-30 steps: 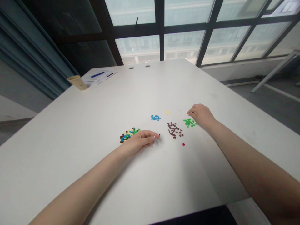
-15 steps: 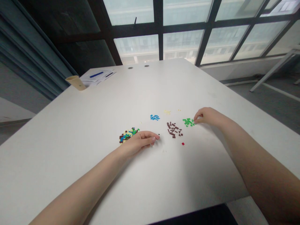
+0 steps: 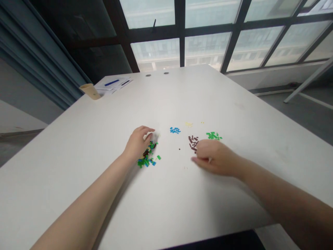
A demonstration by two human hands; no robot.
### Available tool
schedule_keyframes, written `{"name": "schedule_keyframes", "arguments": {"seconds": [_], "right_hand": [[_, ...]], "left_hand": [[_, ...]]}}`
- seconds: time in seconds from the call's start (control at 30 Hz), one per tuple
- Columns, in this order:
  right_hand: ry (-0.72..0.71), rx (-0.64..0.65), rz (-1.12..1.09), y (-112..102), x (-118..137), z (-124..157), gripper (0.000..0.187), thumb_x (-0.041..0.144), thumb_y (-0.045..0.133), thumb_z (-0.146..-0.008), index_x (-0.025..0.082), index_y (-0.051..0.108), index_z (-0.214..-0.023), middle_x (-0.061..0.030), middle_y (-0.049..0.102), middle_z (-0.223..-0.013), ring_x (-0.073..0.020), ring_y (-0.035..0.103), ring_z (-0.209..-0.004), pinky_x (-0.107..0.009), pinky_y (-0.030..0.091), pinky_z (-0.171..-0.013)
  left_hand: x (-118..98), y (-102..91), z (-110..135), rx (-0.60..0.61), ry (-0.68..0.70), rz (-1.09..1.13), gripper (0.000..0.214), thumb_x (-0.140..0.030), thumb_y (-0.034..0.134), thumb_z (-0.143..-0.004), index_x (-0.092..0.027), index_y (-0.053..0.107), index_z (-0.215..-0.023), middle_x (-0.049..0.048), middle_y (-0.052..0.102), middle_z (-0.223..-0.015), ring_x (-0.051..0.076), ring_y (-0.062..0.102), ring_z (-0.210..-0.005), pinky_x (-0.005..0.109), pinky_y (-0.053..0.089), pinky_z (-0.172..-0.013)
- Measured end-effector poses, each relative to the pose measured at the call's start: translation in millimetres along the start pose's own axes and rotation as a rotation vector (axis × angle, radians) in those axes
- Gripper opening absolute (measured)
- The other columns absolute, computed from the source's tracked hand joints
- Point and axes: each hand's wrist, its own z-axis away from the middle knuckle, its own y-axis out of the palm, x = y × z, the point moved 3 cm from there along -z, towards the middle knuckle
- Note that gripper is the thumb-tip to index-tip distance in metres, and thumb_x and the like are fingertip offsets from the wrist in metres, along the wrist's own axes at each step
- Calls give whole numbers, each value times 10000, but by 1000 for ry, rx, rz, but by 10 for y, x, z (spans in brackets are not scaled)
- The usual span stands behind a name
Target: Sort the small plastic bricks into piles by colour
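My left hand (image 3: 137, 143) lies on the mixed heap of small coloured pieces (image 3: 148, 158), its fingers curled over the heap's far side; fingertips are blurred. My right hand (image 3: 213, 159) hovers low over the near side of the brown pile (image 3: 193, 142), fingers drawn together in a pinch; what they hold is hidden. A green pile (image 3: 213, 135) sits just beyond that hand, a blue pile (image 3: 175, 130) lies between the two hands, and a few pale yellow pieces (image 3: 188, 124) lie farther back. All rest on the white table (image 3: 166, 198).
A paper cup (image 3: 90, 91) and papers with a blue pen (image 3: 114, 83) sit at the far left corner. A single dark piece (image 3: 179, 149) lies alone between the heaps. Windows run behind the table's far edge.
My right hand has come back from the green pile to the near side of the brown pile. My left hand has moved onto the mixed heap, which is now spread toward me.
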Motion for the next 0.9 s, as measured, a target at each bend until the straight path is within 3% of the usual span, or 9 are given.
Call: {"name": "schedule_keyframes", "arguments": {"seconds": [0.1,0.17,0.4,0.6,0.73,0.77,0.9], "right_hand": [[-204,190,65,367,336,49,342,264,463,-816,175,451,-486,13,443,-492,-110,365,-519,-274,249,-520],[-263,250,72,490,418,89,339,274,469,-812,175,476,-488,13,462,-488,-110,363,-504,-279,253,-518],[-199,258,156,407,295,46,336,273,452,-833,167,521,-522,-2,506,-518,-115,415,-544,-278,241,-525],[-200,233,166,426,297,44,350,289,450,-840,168,520,-519,1,492,-512,-115,404,-539,-283,236,-522],[-123,45,179,363,241,45,320,301,468,-841,174,542,-557,-6,504,-557,-125,419,-578,-276,272,-554],[-87,-32,176,327,215,45,292,304,475,-842,175,567,-597,-10,512,-578,-128,426,-594,-272,288,-571],[24,-259,106,205,122,47,175,290,512,-837,186,652,-857,-14,526,-618,-125,441,-613,-251,332,-601]], "left_hand": [[-23,153,44,142,88,-124,323,-241,384,-834,-218,592,-1079,72,587,-1087,227,484,-995,366,376,-844],[-52,201,65,196,105,-182,333,-237,363,-851,-249,580,-1104,70,579,-1121,243,464,-1015,372,370,-801],[-31,204,51,174,82,-203,234,-230,432,-818,-237,648,-909,69,601,-1010,245,478,-955,350,337,-742],[-51,210,29,157,53,-111,168,-214,441,-794,-174,604,-801,82,592,-906,232,486,-889,345,350,-770],[-338,105,100,123,-11,229,133,-236,435,-800,-169,547,-825,58,557,-857,194,482,-848,316,356,-783],[-427,102,141,183,-87,385,149,-286,446,-808,-175,542,-835,44,555,-842,176,487,-805,292,365,-739],[-824,196,375,624,-332,1076,256,-414,543,-764,-159,543,-781,7,524,-709,107,444,-645,224,333,-613]]}}
